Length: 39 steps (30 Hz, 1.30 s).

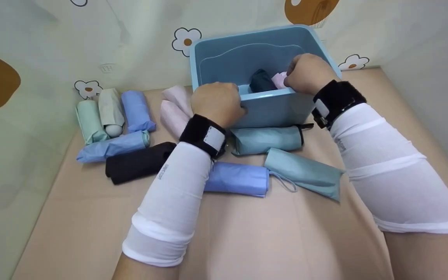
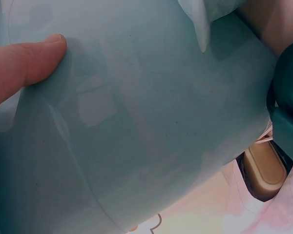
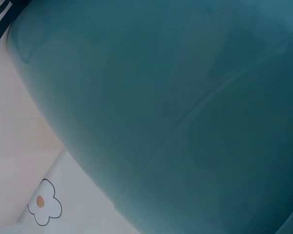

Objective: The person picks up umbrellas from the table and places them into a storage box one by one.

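A blue plastic bin stands against the back wall, a dark bundle and a pink bundle inside it. My left hand grips the near rim at its left end, with the thumb on the outer wall in the left wrist view. Over the rim's right end, my right hand curls its fingers, close to the pink bundle; its fingertips are hidden. Only the bin's outer wall fills most of the right wrist view. Just below the bin lies a teal folded umbrella.
Several folded umbrellas lie on the beige cloth: another teal one, a blue one, a black one, pink ones beside my left hand, and a green, grey and blue group at left. A flower-patterned curtain hangs behind.
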{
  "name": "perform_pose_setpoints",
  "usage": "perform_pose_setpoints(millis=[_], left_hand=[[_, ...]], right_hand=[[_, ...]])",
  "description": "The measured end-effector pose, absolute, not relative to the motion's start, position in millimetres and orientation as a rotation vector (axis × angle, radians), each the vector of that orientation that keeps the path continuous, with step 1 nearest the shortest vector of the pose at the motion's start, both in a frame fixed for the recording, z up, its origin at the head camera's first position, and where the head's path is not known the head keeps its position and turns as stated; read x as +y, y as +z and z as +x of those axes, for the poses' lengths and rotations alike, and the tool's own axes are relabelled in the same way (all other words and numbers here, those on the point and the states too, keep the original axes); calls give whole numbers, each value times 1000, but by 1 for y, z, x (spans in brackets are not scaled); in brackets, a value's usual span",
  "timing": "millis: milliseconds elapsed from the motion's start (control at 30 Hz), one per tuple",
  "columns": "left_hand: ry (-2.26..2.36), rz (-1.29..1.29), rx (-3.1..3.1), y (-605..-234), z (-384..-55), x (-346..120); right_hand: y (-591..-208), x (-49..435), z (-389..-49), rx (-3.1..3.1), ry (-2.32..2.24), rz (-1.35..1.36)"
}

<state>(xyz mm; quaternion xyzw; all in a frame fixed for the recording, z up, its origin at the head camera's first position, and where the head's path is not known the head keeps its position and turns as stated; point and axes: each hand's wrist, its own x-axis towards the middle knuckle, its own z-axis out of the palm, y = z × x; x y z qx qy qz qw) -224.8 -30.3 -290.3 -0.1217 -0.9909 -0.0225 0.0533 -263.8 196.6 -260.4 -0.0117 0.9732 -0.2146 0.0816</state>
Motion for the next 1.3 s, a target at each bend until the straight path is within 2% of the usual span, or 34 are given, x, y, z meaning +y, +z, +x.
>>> perform_pose_setpoints(millis=[1300], left_hand=[[-64, -388, -2994, -292, -225, -32]], right_hand=[[-275, 195, -251, 3115, -828, -91]])
